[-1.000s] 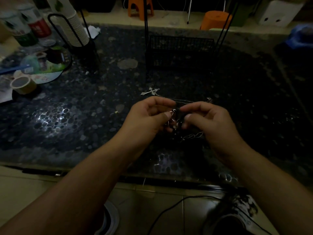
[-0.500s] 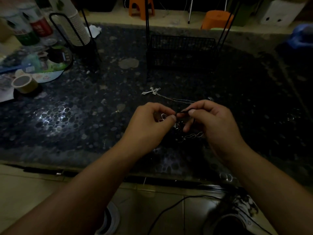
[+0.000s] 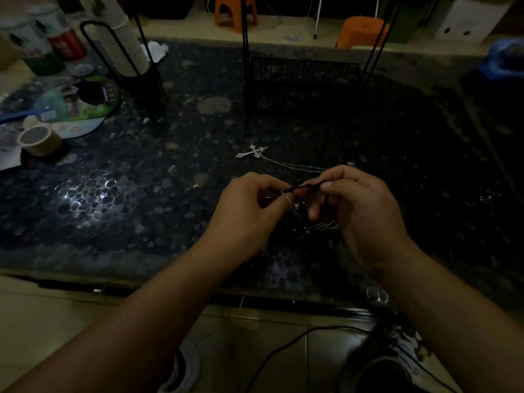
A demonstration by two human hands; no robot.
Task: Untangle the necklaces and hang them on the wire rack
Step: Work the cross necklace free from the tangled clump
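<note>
A dark cord necklace [image 3: 302, 188] is stretched between my two hands just above the dark pebble-patterned table [image 3: 141, 194]. My left hand [image 3: 249, 211] pinches its left end, where a small silver ring shows. My right hand [image 3: 360, 205] pinches the other end between thumb and forefinger. Below and between the hands lies a tangle of thin silver chains [image 3: 317, 228]. A silver cross pendant [image 3: 253, 152] lies farther back, its chain running right toward my right hand. The black wire rack [image 3: 303, 80] stands at the back of the table, its uprights rising out of view.
At the back left stand a black cup holder with a stack of paper cups [image 3: 124, 43], bottles [image 3: 54, 43], a roll of tape [image 3: 39, 140] and a printed round disc [image 3: 82, 109]. Orange stools [image 3: 360, 31] stand on the floor behind. A cable [image 3: 283, 350] runs below the table edge.
My hands have drawn slightly apart, pulling the dark cord taut between them. The camera has dipped a little; the cross pendant and rack stay put.
</note>
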